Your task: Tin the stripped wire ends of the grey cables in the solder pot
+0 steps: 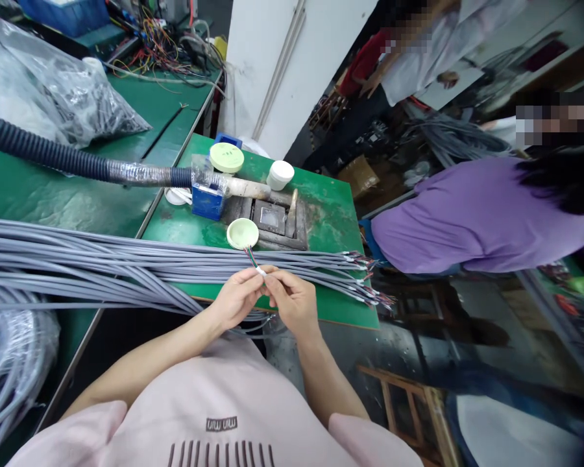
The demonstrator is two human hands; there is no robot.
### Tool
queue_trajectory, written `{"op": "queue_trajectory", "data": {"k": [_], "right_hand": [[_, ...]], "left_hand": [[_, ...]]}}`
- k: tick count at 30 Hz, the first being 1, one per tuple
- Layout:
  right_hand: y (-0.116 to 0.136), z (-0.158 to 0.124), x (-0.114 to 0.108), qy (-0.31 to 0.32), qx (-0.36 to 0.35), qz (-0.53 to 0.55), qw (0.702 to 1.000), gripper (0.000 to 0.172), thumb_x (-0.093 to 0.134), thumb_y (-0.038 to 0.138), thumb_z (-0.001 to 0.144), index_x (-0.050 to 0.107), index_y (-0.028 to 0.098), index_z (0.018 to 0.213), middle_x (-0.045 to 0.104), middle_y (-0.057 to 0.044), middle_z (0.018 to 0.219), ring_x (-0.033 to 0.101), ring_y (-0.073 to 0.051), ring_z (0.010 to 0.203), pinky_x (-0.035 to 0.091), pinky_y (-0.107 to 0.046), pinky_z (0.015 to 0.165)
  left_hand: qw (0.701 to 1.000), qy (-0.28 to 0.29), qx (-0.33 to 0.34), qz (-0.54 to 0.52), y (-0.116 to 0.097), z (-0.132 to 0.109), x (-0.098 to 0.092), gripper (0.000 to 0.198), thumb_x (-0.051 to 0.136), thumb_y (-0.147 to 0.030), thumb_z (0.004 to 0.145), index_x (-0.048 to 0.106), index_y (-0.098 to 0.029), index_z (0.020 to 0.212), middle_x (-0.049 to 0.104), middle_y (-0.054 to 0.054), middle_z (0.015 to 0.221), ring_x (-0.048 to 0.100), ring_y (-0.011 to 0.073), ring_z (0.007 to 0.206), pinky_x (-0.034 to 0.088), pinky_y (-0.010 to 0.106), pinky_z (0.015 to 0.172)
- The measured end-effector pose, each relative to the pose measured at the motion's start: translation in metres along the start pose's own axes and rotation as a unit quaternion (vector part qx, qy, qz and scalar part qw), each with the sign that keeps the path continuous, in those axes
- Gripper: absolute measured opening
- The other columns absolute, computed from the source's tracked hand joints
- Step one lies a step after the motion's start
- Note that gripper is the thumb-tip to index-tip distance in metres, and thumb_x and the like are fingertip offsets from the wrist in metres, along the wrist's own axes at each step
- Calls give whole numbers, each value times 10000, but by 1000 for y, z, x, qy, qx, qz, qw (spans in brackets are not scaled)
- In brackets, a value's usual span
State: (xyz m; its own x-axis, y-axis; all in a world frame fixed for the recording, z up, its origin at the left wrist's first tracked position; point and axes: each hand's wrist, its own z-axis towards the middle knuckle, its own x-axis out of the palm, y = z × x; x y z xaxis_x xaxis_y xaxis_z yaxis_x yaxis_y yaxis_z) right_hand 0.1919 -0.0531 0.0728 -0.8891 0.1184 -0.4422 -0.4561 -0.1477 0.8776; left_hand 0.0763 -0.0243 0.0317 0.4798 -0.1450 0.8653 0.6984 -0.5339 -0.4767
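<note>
My left hand (241,295) and my right hand (292,299) meet in front of my chest, fingers closed on the end of one grey cable (261,271). Thin coloured wires (251,256) fan out of its white-wrapped end and point away from me. Their tips reach the near rim of a small pale round dish (243,235); whether they touch its contents I cannot tell. Under and beyond my hands lies a bundle of grey cables (175,259), several with stripped coloured ends (365,261) at the right.
Behind the dish sits a soot-stained solder pot (271,217), a black extraction hose (43,146) ending beside it. A lidded yellow-green tub (226,157), a white cup (280,174) and a blue block (207,201) stand around. A person in a purple shirt (457,214) sits at right.
</note>
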Motion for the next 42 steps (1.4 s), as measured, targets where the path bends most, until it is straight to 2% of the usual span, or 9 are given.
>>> {"op": "queue_trajectory", "data": {"k": [6,15,19,25,29,32,37,39,42], "right_hand": [[9,13,-9,-66,-148,-164,973,163,599,269,865,644,199,726,640,-23,719,575,-158,715,460,-303,692],[29,37,2,-83,-231,-307,920,182,635,347,835,636,212,712,622,-31,697,522,-181,708,368,-342,672],[30,33,5,-87,-234,-270,930,186,584,257,870,647,223,699,606,-24,659,514,-174,675,371,-349,668],[21,25,-3,-82,-244,-189,948,111,611,210,846,714,248,833,650,-18,702,569,-176,700,430,-360,684],[5,28,-19,-20,-282,-128,951,286,575,135,858,688,271,1083,694,-42,898,623,-188,846,495,-366,769],[-9,28,-25,45,-328,-140,933,387,522,112,876,631,296,1199,684,-65,1092,604,-209,1034,498,-408,881],[-21,23,-15,104,-355,-167,914,269,545,260,895,671,307,1128,650,-62,1230,495,-245,1254,472,-463,976],[-19,25,-12,80,-360,-135,920,248,561,313,892,676,298,1111,687,-66,1157,522,-253,1234,481,-468,969],[-15,37,-14,-22,-314,-91,945,240,525,297,913,666,267,1105,717,-76,1050,602,-247,1119,508,-455,927]], "left_hand": [[994,-42,54,85,-2,2,-6,270,825,-365,620,753,-143,757,697,42,795,586,153,787,427,299,831],[982,-16,63,179,5,-2,-12,297,774,-407,689,761,-148,833,728,39,812,620,185,805,446,317,839],[982,-41,68,171,1,-2,-10,249,780,-357,691,763,-153,833,726,30,787,623,162,777,452,293,820],[997,-53,32,55,-6,-2,-9,262,829,-337,628,740,-127,755,699,30,727,613,115,682,497,253,717],[999,-51,0,-7,-14,-3,-13,284,835,-322,629,726,-121,796,708,42,756,636,109,679,523,219,666],[997,-58,-11,-52,-19,-3,-15,260,832,-285,642,709,-126,807,706,32,751,651,106,680,537,203,659],[996,-27,-20,-83,-24,-2,-14,233,798,-287,689,687,-130,820,672,1,695,609,75,566,522,189,577],[998,-20,-26,-45,-27,-5,-13,264,783,-347,701,697,-130,825,680,14,692,613,89,566,525,211,584],[994,-33,2,106,-37,-15,-13,319,759,-384,715,725,-140,917,729,61,772,652,129,651,530,246,654]]}}
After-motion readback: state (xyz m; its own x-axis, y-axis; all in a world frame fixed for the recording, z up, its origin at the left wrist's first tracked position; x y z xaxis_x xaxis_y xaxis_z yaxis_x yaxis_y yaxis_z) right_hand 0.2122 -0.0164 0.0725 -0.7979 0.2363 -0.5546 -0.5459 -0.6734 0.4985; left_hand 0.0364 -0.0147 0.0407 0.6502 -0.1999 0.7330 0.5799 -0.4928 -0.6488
